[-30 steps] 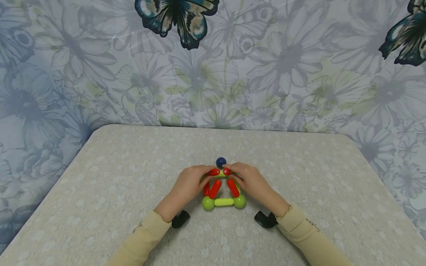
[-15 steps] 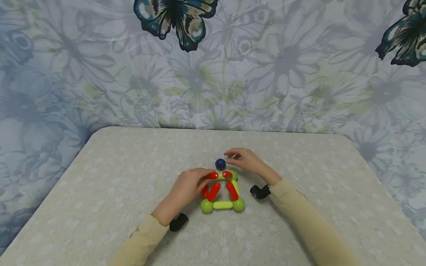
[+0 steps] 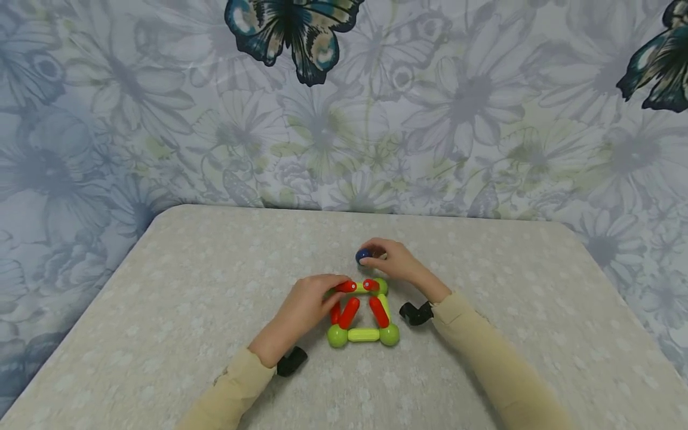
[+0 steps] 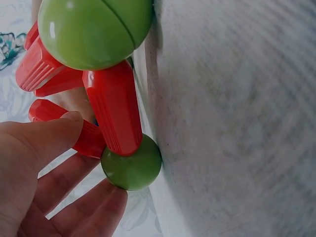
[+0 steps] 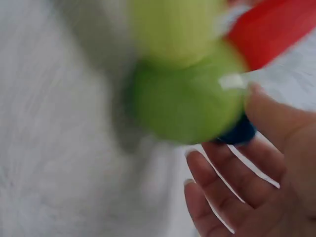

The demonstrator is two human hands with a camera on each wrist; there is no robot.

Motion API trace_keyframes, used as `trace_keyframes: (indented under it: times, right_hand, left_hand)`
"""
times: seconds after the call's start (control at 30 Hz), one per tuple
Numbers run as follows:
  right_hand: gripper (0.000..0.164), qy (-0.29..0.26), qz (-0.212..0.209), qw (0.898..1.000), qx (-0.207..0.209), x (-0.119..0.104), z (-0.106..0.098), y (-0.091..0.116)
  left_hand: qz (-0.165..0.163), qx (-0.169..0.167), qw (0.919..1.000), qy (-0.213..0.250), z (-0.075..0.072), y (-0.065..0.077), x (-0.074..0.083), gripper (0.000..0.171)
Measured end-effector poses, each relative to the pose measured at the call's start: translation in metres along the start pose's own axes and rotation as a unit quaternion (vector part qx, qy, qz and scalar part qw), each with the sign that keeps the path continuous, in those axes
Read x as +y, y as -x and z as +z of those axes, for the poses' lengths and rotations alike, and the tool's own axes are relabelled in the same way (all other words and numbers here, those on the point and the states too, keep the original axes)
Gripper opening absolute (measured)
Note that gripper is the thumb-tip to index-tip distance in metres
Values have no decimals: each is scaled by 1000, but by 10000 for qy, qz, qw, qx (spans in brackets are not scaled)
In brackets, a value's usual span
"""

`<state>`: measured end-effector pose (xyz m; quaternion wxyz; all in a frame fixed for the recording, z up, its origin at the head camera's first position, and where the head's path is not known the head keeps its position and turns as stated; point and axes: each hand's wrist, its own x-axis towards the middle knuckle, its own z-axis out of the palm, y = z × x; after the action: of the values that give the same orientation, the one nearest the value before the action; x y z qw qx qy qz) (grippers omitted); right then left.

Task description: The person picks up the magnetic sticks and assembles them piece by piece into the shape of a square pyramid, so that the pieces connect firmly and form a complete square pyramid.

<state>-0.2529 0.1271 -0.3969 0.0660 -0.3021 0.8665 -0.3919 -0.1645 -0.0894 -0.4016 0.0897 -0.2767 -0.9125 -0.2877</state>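
Note:
A square of green balls [image 3: 337, 336] joined by rods, such as a yellow-green rod [image 3: 364, 335] at the front, lies on the table. Red rods [image 3: 379, 312] rise from its corners, leaning inward. At the far left corner my left hand [image 3: 309, 304] pinches a red rod [image 4: 91, 140] between thumb and fingers, its other fingertips by the green corner ball [image 4: 131, 165]. Beyond the square my right hand [image 3: 395, 261] grips a dark blue ball [image 3: 362, 257] between thumb and fingers. In the right wrist view, a near green ball [image 5: 187, 101] hides much of the blue ball [image 5: 239, 132].
The table [image 3: 188, 310] has a pale patterned cover. Behind it hangs a floral cloth [image 3: 322, 137] with butterflies. Black devices [image 3: 292, 361] are strapped under both wrists.
My right hand has left the red rod at the far right corner, moved to the far side and taken hold of the blue ball. The left hand has stayed on its rod.

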Motion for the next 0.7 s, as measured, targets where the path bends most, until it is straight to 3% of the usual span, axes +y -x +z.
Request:
trace_keyframes:
  times: [0.1, 0.2, 0.37, 0.57, 0.7]
  right_hand:
    - [28, -706, 18, 9969, 355, -13, -5, 17]
    - [29, -1095, -166, 9935, 276, -33, -7, 35]
    - [32, -668, -677, 9954, 89, -48, 0, 51]
    - [32, -181, -906, 9957, -30, -52, 7, 58]
    - [37, -115, -1023, 9945, 196, -54, 7, 65]
  left_hand:
    - [-2, -14, 10000, 27, 1, 2, 1, 28]
    - [39, 7, 10000, 0, 1, 3, 1, 29]
    - [68, 38, 10000, -13, 1, 1, 0, 27]
    - [94, -4, 9999, 38, 0, 1, -1, 25]
    - [209, -16, 9998, 39, 0, 1, -2, 24]
